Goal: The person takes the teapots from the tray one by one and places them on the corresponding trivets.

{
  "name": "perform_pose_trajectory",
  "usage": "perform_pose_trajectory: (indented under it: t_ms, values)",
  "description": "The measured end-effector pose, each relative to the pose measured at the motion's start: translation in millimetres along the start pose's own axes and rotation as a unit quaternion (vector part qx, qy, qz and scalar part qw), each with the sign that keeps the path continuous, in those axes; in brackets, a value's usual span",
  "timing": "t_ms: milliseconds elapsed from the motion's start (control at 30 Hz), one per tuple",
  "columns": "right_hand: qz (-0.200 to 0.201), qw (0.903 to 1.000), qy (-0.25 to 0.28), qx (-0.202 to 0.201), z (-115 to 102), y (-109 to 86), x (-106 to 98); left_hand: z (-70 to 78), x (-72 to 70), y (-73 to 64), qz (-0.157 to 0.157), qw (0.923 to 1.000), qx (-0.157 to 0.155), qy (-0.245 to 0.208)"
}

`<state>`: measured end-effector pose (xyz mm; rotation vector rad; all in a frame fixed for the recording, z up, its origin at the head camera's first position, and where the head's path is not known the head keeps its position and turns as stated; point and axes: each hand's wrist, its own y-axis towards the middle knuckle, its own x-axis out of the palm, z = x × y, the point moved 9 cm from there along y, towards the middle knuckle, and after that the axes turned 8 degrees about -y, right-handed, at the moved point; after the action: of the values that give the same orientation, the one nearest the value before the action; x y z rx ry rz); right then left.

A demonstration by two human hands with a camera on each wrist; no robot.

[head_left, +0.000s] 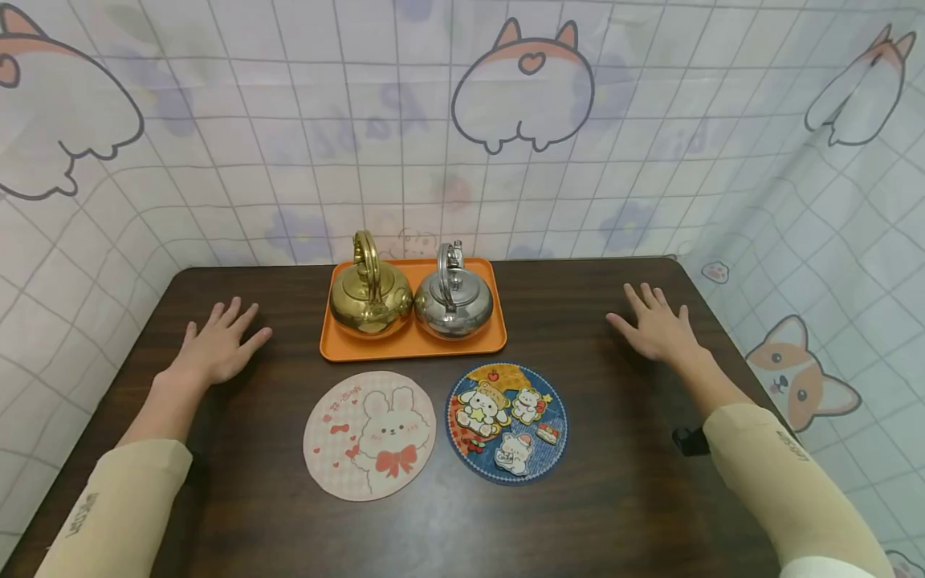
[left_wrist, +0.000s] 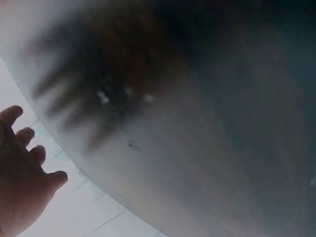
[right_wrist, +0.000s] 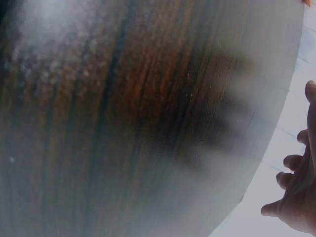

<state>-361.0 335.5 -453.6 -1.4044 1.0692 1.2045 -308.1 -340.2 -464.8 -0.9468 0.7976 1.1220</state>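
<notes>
My left hand [head_left: 217,345] is spread with straight fingers over the left side of the dark table, holding nothing. On the right side my right hand [head_left: 656,327] is spread the same way, also holding nothing. Between them at the back, a gold teapot [head_left: 371,297] and a silver teapot [head_left: 454,301] stand side by side on an orange tray [head_left: 412,349]. Each pot has an upright arched handle. The left wrist view shows the left hand [left_wrist: 24,173] above the table surface; in the right wrist view the right hand [right_wrist: 298,192] appears likewise.
Two round mats lie in front of the tray: a pink rabbit mat [head_left: 370,437] on the left and a blue cartoon mat [head_left: 507,424] on the right. White gridded cloth [head_left: 405,120] with dog drawings surrounds the table [head_left: 303,538] at the back and sides.
</notes>
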Motion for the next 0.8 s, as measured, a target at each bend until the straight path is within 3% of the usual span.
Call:
perform_pose_trajectory:
  t_ms: [367, 800]
  values:
    - [0.027, 0.9993, 0.026, -0.008, -11.6, -8.5, -3.9, 10.0, 2.2, -1.7, 0.002, 0.9999, -0.004, -0.011]
    - [0.090, 0.9948, 0.012, -0.046, -35.0, -15.9, -15.8, 27.6, 0.6, -7.1, 0.023, 0.9995, 0.001, -0.020]
